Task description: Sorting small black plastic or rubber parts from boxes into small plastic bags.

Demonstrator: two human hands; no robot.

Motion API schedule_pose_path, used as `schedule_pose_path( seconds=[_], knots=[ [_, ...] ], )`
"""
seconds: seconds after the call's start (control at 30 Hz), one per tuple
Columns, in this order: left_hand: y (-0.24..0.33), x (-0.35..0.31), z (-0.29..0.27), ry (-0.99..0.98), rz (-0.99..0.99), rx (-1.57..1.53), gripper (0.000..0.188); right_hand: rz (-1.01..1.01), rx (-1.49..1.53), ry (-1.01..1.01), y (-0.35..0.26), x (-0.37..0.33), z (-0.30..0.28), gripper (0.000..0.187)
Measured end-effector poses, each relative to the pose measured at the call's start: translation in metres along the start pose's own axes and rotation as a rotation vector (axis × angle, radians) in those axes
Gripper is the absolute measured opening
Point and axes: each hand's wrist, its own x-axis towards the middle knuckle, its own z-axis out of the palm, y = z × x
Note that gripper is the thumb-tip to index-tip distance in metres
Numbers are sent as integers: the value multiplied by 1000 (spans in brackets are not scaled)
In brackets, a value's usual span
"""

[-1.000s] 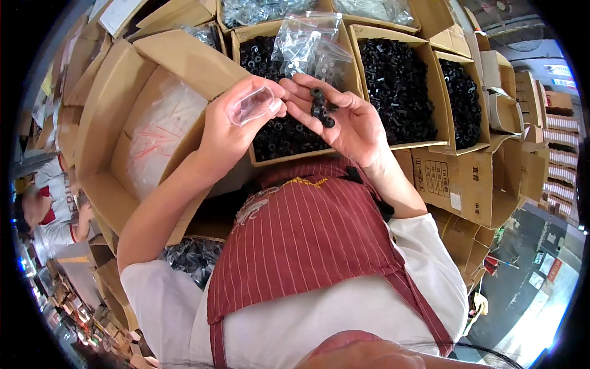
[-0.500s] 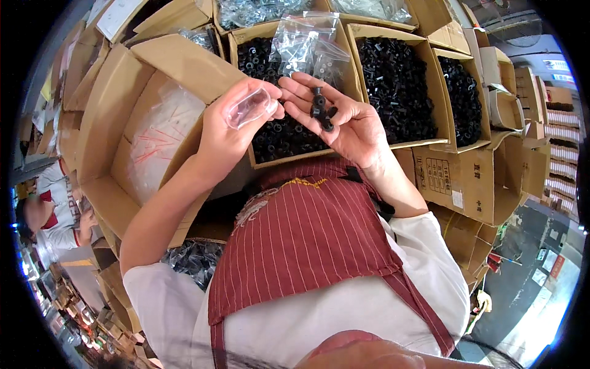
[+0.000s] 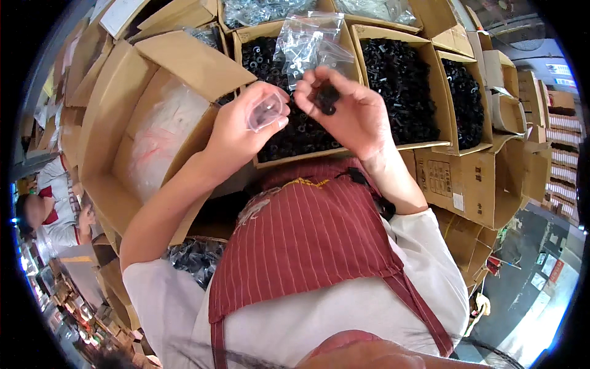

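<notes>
My left hand (image 3: 233, 133) grips a small clear plastic bag (image 3: 264, 112), its mouth spread into a round opening. To its right my right hand (image 3: 367, 126) is cupped with curled fingers around several small black parts (image 3: 326, 98); their exact kind is too blurred to tell. Both hands hover above a carton of loose black parts (image 3: 301, 140), a short gap between them. Filled clear zip bags (image 3: 305, 46) lie over the back of that carton. Left of my left arm, an open carton (image 3: 101, 144) contains clear bags with red lines (image 3: 169, 123).
Two more cartons of black parts (image 3: 399, 86) (image 3: 462, 101) stand to the right. Behind are boxes of clear bags (image 3: 264, 11). Folded cardboard (image 3: 458, 178) sits at my right side. A bag of dark pieces (image 3: 195, 261) lies below my left arm. Another person (image 3: 58, 209) is at far left.
My right hand has curled its fingers over the black parts and tilted up. My left hand has shifted slightly right, turning the bag's mouth open toward the right hand.
</notes>
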Motion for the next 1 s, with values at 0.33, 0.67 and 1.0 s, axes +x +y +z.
schedule_pose_path(
  seconds=[0.33, 0.67, 1.0],
  knots=[
    [-5, -4, 5, -74, -199, -108, 51, -218, -555, -185, 34, 28, 61, 45],
    [-9, -5, 16, 159, 197, -188, 60, -308, -807, -281, 44, 27, 70, 35],
    [3, -6, 1, -123, 113, -279, 46, -854, -1765, -618, -5, 23, 61, 27]
  ],
)
